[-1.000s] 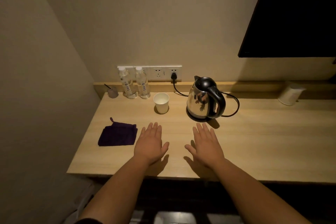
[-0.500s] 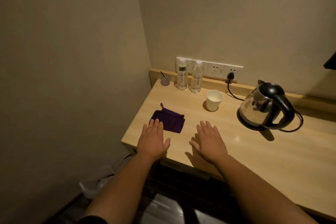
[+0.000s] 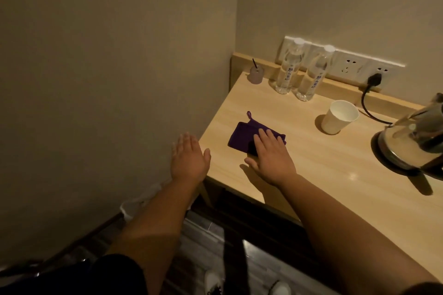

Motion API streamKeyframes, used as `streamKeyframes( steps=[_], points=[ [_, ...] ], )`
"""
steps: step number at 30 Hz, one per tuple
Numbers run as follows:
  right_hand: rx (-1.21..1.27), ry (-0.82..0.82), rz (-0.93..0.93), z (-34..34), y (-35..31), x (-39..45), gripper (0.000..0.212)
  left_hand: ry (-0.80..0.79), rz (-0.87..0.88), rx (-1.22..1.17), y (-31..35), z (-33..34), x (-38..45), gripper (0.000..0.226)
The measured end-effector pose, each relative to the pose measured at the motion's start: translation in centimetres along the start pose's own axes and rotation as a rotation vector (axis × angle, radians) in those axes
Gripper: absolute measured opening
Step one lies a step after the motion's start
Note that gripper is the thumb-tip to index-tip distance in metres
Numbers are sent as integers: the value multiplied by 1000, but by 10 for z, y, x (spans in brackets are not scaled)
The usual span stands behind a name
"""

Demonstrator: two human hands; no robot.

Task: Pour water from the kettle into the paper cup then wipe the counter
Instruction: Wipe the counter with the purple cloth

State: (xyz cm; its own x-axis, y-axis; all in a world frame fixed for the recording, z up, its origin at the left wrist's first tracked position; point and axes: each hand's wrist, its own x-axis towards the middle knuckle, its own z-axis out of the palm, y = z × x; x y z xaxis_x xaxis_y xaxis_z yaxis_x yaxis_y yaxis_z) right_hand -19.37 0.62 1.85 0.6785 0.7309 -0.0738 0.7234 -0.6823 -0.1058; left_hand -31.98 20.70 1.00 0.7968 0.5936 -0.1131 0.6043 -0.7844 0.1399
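Right hand: the right hand [image 3: 272, 157] lies flat in the middle of the frame, fingers spread, their tips over the right part of the folded dark purple cloth [image 3: 244, 137]; it grips nothing.
Left hand: the left hand [image 3: 189, 158] hovers open at centre left, fingers together and thumb out, over the left edge of the counter; it holds nothing.
Cloth: flat on the pale wooden counter [image 3: 323, 158], a small loop at its upper corner.
Cup: the white paper cup [image 3: 339, 116] stands upright at right of centre, apart from the cloth; whether it holds water I cannot tell.
Kettle: the shiny steel electric kettle [image 3: 412, 141] sits at the right edge of the frame, partly cut off, right of the cup.
Cord: a black plug [image 3: 374, 78] sits in the white wall socket strip [image 3: 347, 64] at upper right.
Bottles: two clear plastic water bottles [image 3: 299, 72] stand side by side against the back ledge, a small grey holder [image 3: 256, 75] to their left.
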Motion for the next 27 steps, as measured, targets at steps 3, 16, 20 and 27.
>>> streamKeyframes(
  steps=[3, 16, 20, 27],
  points=[
    [-3, -12, -52, 11, 6, 24, 75, -18, -55, -38, -2, 21, 18, 72],
    [-26, -194, -331, 37, 15, -1, 98, -89, -224, -227, 3, 53, 60, 60],
    [-33, -289, -385, 35, 3, -40, 98, -75, -216, -193, 2, 53, 61, 58],
    [436, -78, -382, 17, -4, -81, 64, -40, -194, -177, 0, 52, 60, 55]
  ],
)
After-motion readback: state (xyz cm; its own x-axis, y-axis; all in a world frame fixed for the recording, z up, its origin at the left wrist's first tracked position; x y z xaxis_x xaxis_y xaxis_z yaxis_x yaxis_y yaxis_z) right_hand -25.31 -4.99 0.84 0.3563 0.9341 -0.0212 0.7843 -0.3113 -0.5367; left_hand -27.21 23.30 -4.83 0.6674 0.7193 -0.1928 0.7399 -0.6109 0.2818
